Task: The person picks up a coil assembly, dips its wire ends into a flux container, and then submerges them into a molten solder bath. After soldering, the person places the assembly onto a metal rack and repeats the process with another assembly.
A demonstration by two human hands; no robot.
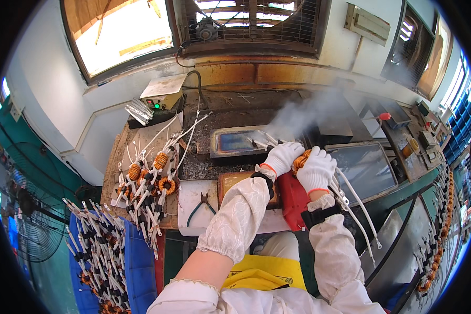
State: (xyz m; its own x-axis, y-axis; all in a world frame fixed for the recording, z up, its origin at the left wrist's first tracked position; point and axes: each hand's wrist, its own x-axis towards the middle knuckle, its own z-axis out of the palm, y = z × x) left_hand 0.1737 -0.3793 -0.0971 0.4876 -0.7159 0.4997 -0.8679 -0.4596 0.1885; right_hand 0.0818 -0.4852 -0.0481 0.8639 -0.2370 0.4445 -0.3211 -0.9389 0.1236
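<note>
A copper-wound ring coil (pixel 300 161) with long white leads is held between my two white-gloved hands. My left hand (pixel 281 157) is closed around the coil's leads on its left side. Their bare ends (pixel 263 140) reach over the right end of a rectangular metal solder pot (pixel 229 144), where smoke rises; whether they touch the surface I cannot tell. My right hand (pixel 317 170) wraps the coil from the right. More white leads (pixel 356 194) with metal lugs hang down beside my right wrist. Under the hands lies a red object (pixel 292 201), partly covered by them.
Several similar coils (pixel 161 160) are heaped on the bench's left, above a blue crate (pixel 138 261) packed with more. Pliers (pixel 201 207) lie near the front edge. A control box (pixel 163 94) stands behind, a grey shallow tray (pixel 363 167) at right, a fan (pixel 34 209) far left.
</note>
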